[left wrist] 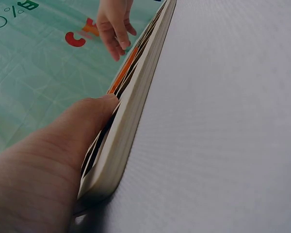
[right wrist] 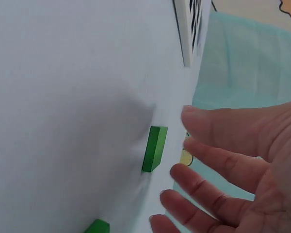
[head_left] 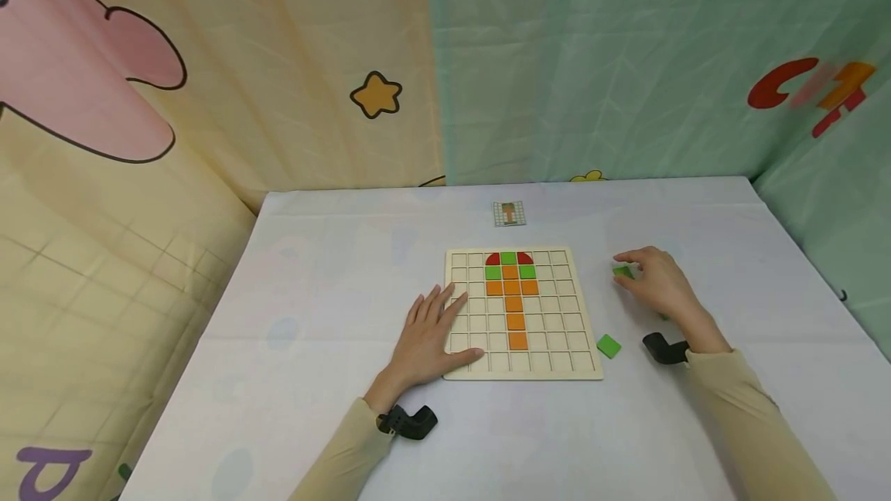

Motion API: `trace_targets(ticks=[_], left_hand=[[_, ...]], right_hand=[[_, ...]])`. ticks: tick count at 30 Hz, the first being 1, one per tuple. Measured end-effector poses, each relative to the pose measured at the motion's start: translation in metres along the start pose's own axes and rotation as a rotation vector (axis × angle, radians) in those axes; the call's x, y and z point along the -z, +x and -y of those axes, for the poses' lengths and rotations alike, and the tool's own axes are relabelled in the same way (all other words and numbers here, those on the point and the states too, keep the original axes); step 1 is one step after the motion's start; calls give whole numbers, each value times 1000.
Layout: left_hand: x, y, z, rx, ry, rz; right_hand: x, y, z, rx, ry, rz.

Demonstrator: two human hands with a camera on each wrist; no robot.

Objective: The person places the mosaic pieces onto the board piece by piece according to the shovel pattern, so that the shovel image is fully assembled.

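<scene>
My left hand [head_left: 421, 342] rests with spread fingers on the left side of a wooden grid board [head_left: 560, 362], thumb [left wrist: 92, 114] over its near edge in the left wrist view. Red, green and orange tiles [head_left: 513, 304] form a mushroom-like shape on the grid. Right of the board, my right hand [head_left: 661, 282] hovers by a green square tile [head_left: 622, 271], thumb and fingers apart. The right wrist view has this green tile [right wrist: 155, 149] lying on the tablecloth, apart from the fingertips.
Another green tile [head_left: 609, 345] lies beside the board's right edge. A further green piece [head_left: 664, 317] is mostly hidden under my right hand. Behind the board lies a small picture card [head_left: 510, 213]. Printed curtains [head_left: 592, 60] hang behind the white table [head_left: 334, 253].
</scene>
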State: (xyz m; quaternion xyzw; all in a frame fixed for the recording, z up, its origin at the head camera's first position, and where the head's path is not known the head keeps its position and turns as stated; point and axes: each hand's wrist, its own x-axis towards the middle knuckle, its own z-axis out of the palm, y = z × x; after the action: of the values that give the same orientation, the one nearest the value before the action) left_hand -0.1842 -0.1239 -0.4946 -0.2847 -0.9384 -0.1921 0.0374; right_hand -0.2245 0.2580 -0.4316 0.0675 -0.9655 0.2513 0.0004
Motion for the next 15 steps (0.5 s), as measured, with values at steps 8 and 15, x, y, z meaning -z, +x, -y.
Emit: trace_targets(ticks=[8,15], left_hand=[[0,0,0,16,11,23],[-1,1,1,15,11,19]], right_hand=[[0,2,-5,-8,-57,77],[-1,-1,-3,-54,-21,76]])
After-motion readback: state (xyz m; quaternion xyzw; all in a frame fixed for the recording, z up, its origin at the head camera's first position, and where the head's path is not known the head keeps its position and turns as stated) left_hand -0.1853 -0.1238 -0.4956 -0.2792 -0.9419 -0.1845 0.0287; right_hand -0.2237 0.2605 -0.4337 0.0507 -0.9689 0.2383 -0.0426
